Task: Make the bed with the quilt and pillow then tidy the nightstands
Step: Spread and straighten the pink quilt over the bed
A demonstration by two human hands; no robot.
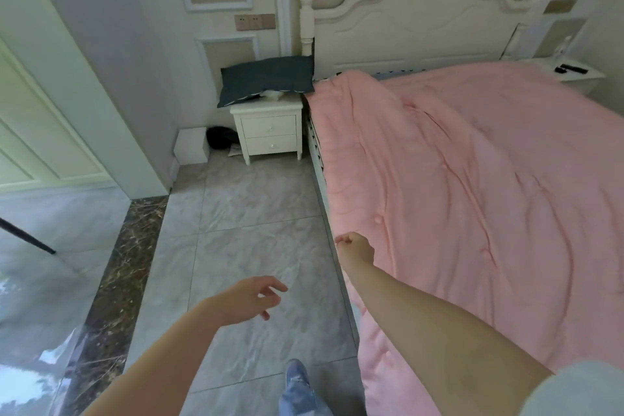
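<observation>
Lying beside fingers (341, 240) (curled): quilt (472, 196)

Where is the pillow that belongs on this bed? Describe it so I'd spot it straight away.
Start at the white headboard and go to its turned post at the left end. Just beside that post stands a small white nightstand with two drawers, and the pillow lies across its top. It is dark blue-grey, the only dark cushion here, unlike the pink quilt spread over the bed.
</observation>
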